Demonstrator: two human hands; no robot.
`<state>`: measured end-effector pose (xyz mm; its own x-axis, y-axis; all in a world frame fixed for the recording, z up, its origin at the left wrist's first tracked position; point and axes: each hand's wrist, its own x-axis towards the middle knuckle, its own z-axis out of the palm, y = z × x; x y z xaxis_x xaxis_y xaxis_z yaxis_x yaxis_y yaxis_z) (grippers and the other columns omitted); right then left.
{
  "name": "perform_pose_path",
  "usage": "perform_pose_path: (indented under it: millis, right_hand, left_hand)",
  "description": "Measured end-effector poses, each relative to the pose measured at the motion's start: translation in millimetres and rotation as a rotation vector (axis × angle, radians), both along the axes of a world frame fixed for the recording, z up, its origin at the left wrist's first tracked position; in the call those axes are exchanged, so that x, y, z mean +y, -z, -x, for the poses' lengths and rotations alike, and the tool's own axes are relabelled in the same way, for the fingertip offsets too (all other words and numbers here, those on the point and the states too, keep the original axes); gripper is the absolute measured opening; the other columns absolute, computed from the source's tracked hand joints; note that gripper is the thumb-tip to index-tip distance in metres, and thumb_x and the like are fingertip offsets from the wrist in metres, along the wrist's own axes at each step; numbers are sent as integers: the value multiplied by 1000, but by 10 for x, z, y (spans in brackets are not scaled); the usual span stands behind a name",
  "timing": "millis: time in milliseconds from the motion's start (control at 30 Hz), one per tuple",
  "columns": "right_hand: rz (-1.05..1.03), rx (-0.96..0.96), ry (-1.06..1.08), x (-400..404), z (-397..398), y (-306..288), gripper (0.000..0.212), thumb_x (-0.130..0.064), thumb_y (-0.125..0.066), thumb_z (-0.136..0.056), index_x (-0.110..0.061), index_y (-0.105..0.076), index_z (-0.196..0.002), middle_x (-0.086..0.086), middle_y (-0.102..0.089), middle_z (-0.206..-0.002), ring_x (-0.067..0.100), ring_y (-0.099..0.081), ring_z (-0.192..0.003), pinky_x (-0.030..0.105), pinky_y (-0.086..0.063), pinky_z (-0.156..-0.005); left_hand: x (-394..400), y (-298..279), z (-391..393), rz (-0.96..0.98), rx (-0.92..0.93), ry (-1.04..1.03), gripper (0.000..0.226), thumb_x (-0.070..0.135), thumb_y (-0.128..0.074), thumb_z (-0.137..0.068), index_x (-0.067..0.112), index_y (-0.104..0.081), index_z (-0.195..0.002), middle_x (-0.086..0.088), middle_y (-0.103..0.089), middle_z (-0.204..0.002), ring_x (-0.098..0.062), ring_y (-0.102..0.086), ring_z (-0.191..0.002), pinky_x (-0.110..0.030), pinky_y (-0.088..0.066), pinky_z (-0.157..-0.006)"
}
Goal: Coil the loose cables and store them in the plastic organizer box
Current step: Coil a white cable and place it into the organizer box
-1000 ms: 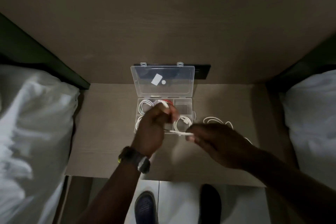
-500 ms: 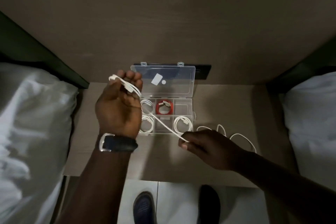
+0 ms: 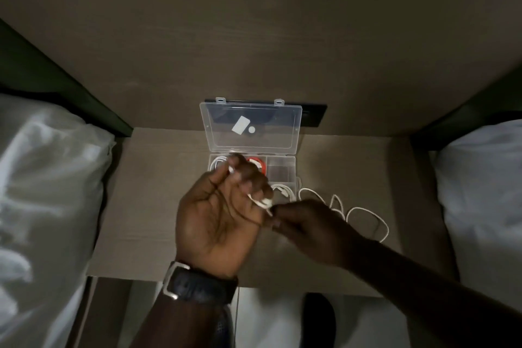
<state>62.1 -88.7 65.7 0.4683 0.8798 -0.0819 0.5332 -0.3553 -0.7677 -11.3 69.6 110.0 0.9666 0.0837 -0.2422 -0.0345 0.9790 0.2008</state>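
A brown tabletop (image 3: 158,206) sits between two white-covered beds (image 3: 42,206). At the middle of its far edge stands a clear plastic box (image 3: 282,171), lid (image 3: 271,133) raised; white coils and a red cable (image 3: 258,165) fill several compartments. Over the box's near side, the left hand (image 3: 220,217), a dark watch (image 3: 200,285) at its wrist, is closed on a white cable (image 3: 261,202). The right hand (image 3: 308,230) pinches that cable just beside it. Loose loops (image 3: 364,215) trail toward the tabletop's right edge.

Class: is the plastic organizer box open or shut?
Open. The organizer box has its clear lid standing upright against the wall, exposing the compartments.
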Motion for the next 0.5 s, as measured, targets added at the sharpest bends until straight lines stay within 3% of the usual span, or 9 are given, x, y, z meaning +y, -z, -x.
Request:
perform_pose_path:
  millis: [67,133,200,233,300,333,433,500]
  right_hand:
    - [74,-9,-107,-51,234,-24,22,-43,-40,-100,-26,-49,-90,-4,-58,-68,15,-58,-68,35,-46,-64]
    - [91,-27,-94,-117,286,-110,22,-44,-36,-101,-26,-50,-100,-1,-64,-81,22,-63,-79,41,-49,-69]
    - [64,-106,-50,-136,148,-268,22,-44,-36,-101,-30,-52,-103,-5,-65,-88,21,-64,-82,41,-51,-72]
    - [36,-176,-28,-122,28,-337,21,-45,-38,-100,-33,-56,-102,-8,-66,-91,18,-65,-82,40,-53,-72]
    - [-47,-249,47,-70,-235,-415,21,-48,-52,-93,-32,-65,-93,-9,-68,-87,13,-66,-77,36,-54,-68]
    - [-73,-238,95,-37,-337,-426,23,-52,-59,-88,-30,-67,-87,-9,-68,-82,11,-65,-73,36,-53,-64]
    - [-97,-87,222,60,-457,-315,23,-53,-64,-84,-31,-72,-83,-7,-69,-78,9,-65,-71,38,-52,-66]
    - [-62,19,266,84,-387,-160,20,-41,-62,-91,-26,-75,-87,-10,-71,-81,4,-65,-76,36,-51,-72]
  left_hand:
    - [214,55,-67,-183,101,-145,31,17,-28,-101,12,-58,-92,0,-55,-79,-15,-54,-76,-26,-51,-76]
    - [348,172,-72,-593,241,-214,28,10,-34,-100,10,-59,-86,-6,-58,-77,-19,-56,-74,-28,-52,-74]
    - [227,300,-39,-1115,286,-79,27,0,-39,-96,7,-57,-78,-12,-56,-72,-24,-53,-70,-32,-46,-72]
    - [88,344,3,-1227,241,60,24,0,-42,-94,4,-57,-75,-11,-56,-68,-24,-52,-67,-33,-43,-70]
    - [-164,371,112,-1175,223,279,22,12,-46,-84,-4,-57,-72,-5,-56,-58,-23,-48,-57,-32,-40,-60]
    - [-230,354,164,-1041,261,322,26,17,-47,-78,-5,-57,-70,-4,-52,-53,-22,-45,-51,-30,-38,-54]
    - [-267,215,183,-307,247,253,27,24,-39,-75,3,-53,-64,-2,-39,-51,-16,-37,-44,-26,-32,-45]
    - [-190,148,115,-106,172,118,30,23,-31,-86,11,-53,-69,1,-42,-57,-13,-40,-49,-25,-37,-50]
